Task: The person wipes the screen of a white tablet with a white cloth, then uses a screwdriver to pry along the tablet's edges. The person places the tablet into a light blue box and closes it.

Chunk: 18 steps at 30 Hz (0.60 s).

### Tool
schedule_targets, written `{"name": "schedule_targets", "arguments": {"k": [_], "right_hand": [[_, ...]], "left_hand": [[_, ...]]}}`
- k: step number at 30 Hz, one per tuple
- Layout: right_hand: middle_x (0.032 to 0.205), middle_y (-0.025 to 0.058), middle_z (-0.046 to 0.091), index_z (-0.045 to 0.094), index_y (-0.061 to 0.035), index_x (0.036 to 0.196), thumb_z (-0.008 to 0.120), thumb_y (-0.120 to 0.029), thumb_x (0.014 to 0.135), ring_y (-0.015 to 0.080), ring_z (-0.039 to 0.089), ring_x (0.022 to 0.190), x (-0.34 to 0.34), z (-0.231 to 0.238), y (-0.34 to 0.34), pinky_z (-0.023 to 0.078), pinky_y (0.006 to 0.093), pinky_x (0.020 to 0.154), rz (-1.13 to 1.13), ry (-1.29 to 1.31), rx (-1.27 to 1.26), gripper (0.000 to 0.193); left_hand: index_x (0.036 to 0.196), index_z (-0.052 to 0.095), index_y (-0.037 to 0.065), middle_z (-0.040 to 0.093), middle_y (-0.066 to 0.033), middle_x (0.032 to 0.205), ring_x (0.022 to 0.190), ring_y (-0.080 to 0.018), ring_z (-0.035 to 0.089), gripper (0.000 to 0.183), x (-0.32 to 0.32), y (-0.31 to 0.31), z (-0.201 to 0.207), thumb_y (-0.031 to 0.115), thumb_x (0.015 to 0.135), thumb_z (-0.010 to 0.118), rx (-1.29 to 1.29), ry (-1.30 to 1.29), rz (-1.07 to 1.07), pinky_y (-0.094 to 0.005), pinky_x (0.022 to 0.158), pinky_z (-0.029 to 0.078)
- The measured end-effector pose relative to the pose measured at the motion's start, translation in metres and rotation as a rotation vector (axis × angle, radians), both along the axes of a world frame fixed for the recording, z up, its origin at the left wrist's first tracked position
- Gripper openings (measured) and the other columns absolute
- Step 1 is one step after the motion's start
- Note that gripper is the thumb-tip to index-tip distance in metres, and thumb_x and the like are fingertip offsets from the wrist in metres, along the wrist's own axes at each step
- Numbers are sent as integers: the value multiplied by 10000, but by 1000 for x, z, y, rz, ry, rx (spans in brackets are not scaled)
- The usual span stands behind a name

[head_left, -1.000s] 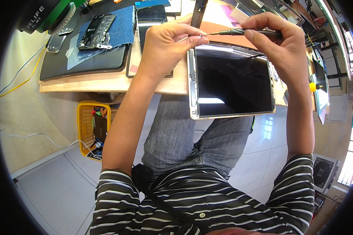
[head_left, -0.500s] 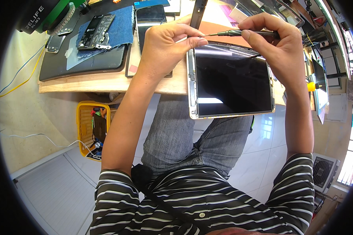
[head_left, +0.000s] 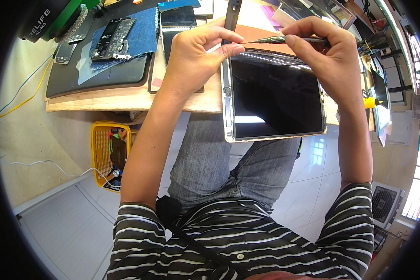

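Observation:
A tablet (head_left: 275,98) with a dark glossy screen and a silver frame leans over the edge of the wooden workbench (head_left: 126,100), above my lap. My left hand (head_left: 196,56) pinches at its top left corner, thumb and forefinger closed where the tool's tip meets them. My right hand (head_left: 331,56) is closed on a thin dark screwdriver (head_left: 284,40) that lies level along the tablet's top edge, its tip pointing left at my left fingertips.
On the bench lie a black mat (head_left: 98,77), a blue cloth (head_left: 140,35) with an opened phone (head_left: 112,39), and a dark phone (head_left: 175,25). A yellow basket (head_left: 100,154) stands on the tiled floor at left. Shelves and a monitor line the right side.
Both hands stay at the tablet's top edge. The screwdriver has shifted only slightly; the tablet has not visibly moved.

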State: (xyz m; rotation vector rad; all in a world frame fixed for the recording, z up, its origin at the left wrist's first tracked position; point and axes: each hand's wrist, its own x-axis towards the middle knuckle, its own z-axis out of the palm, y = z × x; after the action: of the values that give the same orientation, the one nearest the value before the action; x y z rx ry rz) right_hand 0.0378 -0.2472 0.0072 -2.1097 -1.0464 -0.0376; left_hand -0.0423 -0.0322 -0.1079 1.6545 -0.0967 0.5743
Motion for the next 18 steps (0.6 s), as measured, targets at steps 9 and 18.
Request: {"name": "schedule_targets", "arguments": {"k": [9, 18], "right_hand": [[826, 44, 749, 766, 12, 982, 715, -165, 892, 68, 668, 729, 0, 0, 0, 521, 227, 665, -12, -19, -29, 206], [830, 38, 745, 778, -1, 981, 731, -173, 895, 57, 638, 704, 5, 3, -7, 488, 209, 636, -4, -57, -7, 198]], "left_hand": [[991, 792, 6, 790, -71, 925, 845, -103, 723, 116, 0, -1, 0, 85, 907, 786, -63, -24, 25, -234, 779, 571], [984, 797, 10, 781, -61, 870, 807, -96, 716, 119, 2, -1, -1, 105, 913, 785, 13, -10, 63, -232, 742, 560]]}}
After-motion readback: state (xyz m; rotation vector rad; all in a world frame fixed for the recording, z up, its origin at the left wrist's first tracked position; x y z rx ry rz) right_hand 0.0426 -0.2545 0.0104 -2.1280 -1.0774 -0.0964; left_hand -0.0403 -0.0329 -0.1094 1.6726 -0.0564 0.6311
